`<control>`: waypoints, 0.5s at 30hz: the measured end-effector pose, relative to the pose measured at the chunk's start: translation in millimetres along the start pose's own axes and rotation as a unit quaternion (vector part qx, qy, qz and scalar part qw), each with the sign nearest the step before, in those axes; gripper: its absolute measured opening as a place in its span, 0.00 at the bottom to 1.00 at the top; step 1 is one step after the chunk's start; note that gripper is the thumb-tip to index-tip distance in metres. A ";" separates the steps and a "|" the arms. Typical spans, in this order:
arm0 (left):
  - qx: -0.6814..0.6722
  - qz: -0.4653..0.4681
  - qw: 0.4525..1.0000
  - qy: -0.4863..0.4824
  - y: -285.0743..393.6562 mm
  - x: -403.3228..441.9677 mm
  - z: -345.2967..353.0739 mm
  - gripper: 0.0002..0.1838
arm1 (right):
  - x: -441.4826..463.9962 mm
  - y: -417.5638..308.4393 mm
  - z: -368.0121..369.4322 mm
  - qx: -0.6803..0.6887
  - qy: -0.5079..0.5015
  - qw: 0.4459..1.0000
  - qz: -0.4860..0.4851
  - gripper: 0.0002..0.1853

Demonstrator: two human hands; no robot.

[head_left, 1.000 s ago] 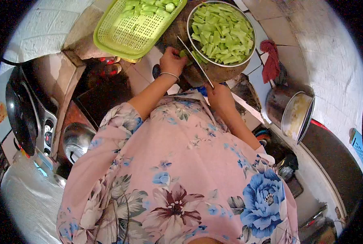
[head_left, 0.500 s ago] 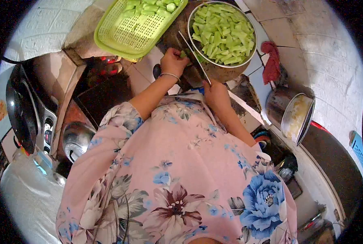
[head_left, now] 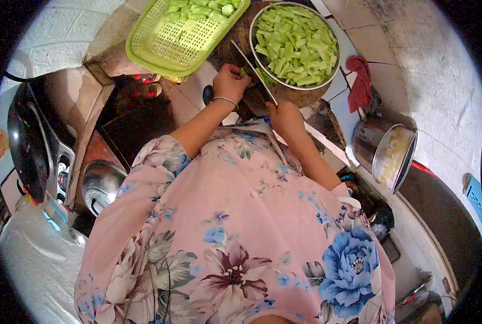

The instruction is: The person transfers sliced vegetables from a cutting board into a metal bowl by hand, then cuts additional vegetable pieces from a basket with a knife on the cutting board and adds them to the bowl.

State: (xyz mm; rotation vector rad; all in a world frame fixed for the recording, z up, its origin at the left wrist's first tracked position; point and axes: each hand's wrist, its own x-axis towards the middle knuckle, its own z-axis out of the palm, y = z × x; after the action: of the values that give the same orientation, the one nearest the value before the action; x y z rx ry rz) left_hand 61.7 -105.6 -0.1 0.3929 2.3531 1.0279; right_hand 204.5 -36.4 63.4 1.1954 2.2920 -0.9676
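The place is a small kitchen with pale tiles [head_left: 362, 40], and in the corner there is a round, dark brown board [head_left: 303, 98]. Over the far right part of this board is a metal bowl [head_left: 297, 87], which is full of light green slices [head_left: 292, 46]. To the left of it, a yellow-green basket [head_left: 157, 46] contains some thicker green chunks [head_left: 197, 12] at its far end. The person's right hand [head_left: 287, 119] is clenched around the handle end of a knife [head_left: 254, 72], and its blade points away and to the left, over the board. The left hand [head_left: 230, 82] has its fingers bent and grasps a green piece [head_left: 242, 71], mostly hidden by them, on the left of the blade. On the other side of the blade, a few cut strips [head_left: 264, 76] lie on the board, near the bowl. Further to the right are a red cloth [head_left: 358, 86] and a tilted pot [head_left: 366, 141]. On the left side, a black pan [head_left: 27, 146] is visible.
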 end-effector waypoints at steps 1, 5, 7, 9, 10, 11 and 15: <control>0.002 0.007 1.000 0.001 -1.0 2.4 2.3 0.18 | -2.8 -1.6 -0.4 0.000 0.025 1.000 -0.013 0.15; 0.008 0.023 1.000 0.009 -9.7 3.7 5.2 0.18 | -21.9 -15.5 -10.8 0.032 0.048 0.998 -0.026 0.15; -0.001 0.027 1.000 0.006 -3.6 0.8 1.9 0.18 | -21.8 -13.8 -10.1 0.020 0.043 0.999 -0.021 0.15; -0.009 0.029 1.000 0.006 -2.1 0.9 -1.2 0.17 | -21.1 -14.5 -10.4 0.008 0.037 0.999 -0.019 0.14; -0.020 0.027 0.999 0.002 -3.7 0.3 -1.5 0.17 | -21.8 -14.2 -11.1 0.008 0.033 0.999 -0.023 0.14; -0.032 0.027 0.999 -0.004 -4.8 -0.1 -1.1 0.17 | -22.0 -13.1 -12.2 0.009 0.029 0.999 -0.026 0.14; -0.017 0.019 1.000 -0.006 -7.4 1.0 0.2 0.18 | -14.6 -0.4 -5.4 0.013 0.010 0.999 -0.043 0.15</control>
State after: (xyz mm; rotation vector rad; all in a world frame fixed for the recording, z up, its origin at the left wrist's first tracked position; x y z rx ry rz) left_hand 60.7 -109.9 -6.1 0.4313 2.3226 1.0792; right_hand 212.3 -40.9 76.0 1.1287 2.3713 -1.0235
